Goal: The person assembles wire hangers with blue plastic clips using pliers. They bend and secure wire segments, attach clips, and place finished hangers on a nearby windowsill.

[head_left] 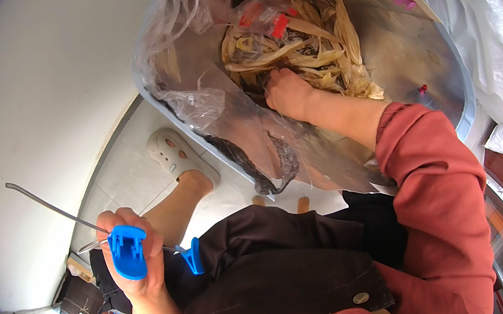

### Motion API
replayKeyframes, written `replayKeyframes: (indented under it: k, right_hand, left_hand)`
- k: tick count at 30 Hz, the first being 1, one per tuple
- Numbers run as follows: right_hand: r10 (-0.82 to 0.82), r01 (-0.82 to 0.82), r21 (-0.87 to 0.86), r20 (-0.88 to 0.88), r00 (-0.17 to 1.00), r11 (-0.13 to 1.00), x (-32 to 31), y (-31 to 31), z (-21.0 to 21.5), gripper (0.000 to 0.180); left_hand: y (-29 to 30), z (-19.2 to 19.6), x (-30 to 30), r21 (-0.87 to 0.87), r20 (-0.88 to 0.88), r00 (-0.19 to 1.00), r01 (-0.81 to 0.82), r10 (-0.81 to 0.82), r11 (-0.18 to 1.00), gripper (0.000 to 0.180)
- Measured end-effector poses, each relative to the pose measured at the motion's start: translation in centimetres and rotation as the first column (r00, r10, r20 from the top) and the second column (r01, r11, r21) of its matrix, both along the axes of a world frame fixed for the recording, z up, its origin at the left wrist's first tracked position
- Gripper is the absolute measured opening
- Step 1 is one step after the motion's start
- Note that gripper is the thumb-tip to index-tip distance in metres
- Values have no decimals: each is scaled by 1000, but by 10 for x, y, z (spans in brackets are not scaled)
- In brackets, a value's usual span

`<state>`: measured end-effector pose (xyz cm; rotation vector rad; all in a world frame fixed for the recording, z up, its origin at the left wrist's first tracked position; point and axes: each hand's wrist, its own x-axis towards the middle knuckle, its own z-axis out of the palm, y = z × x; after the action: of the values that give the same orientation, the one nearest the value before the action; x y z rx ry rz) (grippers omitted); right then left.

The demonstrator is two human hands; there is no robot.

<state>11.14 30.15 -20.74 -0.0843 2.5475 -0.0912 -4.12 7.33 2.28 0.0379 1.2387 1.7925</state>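
My left hand (137, 256) is closed around a hanger with a grey metal rod (53, 205) and blue plastic clips. One blue clip (128, 251) sits in front of my fingers, and another blue clip (192, 257) hangs to the right. My right hand (289, 93) reaches down into a large bin (414, 73), its knuckles bent against dry corn husks (308, 57). The husks hide its fingertips, so whatever they grip does not show. Clear plastic packaging with red patches (268, 18) lies on the husks.
Clear plastic film (193, 103) drapes over the bin's left side. A white wall (45, 78) rises at the left, and white plastic sheeting (489, 4) stands at the right. My foot in a beige clog (172, 153) rests on the tiled floor beside the bin.
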Motion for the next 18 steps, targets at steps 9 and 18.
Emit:
replayKeyframes:
  k: [9, 18]
  right_hand:
    - [-501, 504, -187, 65, 863, 843, -25, 1, -59, 22]
    - [-611, 618, -158, 97, 786, 770, -32, -3, -74, 22]
  left_hand:
    - [7, -2, 0, 10, -59, 995, 79, -79, 997, 20]
    - [-6, 0, -1, -28, 33, 999, -40, 41, 999, 23]
